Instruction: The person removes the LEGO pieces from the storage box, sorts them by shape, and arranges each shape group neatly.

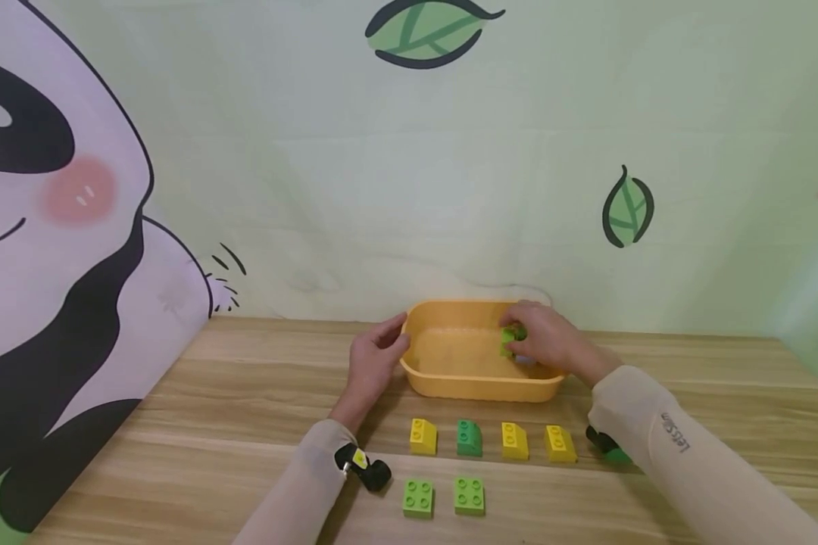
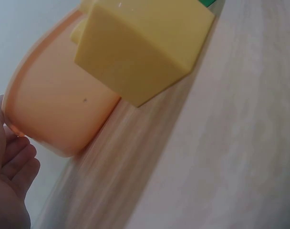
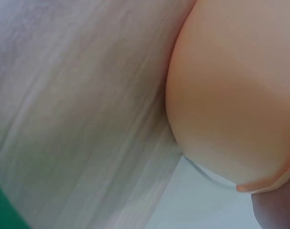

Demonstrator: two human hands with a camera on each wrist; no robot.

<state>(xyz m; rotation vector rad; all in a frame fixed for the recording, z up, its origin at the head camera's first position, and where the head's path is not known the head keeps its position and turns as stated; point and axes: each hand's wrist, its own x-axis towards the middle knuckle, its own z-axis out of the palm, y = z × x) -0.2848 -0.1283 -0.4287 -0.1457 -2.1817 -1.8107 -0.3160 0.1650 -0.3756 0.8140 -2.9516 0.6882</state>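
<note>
A shallow yellow-orange plastic bin [image 1: 484,388] stands on the wooden table near the wall. My left hand [image 1: 375,363] holds its left rim, thumb and fingertips at the edge; the left wrist view shows the lower fingers loosely bent beside the wall. My right hand [image 1: 548,337] reaches over the right end and pinches a light green building block [image 1: 507,342] inside the bin. Fingers cover much of that block. Just below them a pale bluish piece [image 1: 526,359] shows in part. In the right wrist view the bin's outer wall [image 3: 231,95] fills the right side.
In front of the bin runs a row of sloped blocks: several yellow ones [image 1: 514,441] and a green one [image 1: 469,438]. Another green block [image 1: 616,455] is partly hidden by the right sleeve. Nearer lie two light green square blocks [image 1: 419,499]. A printed cloth wall [image 1: 354,189] rises behind.
</note>
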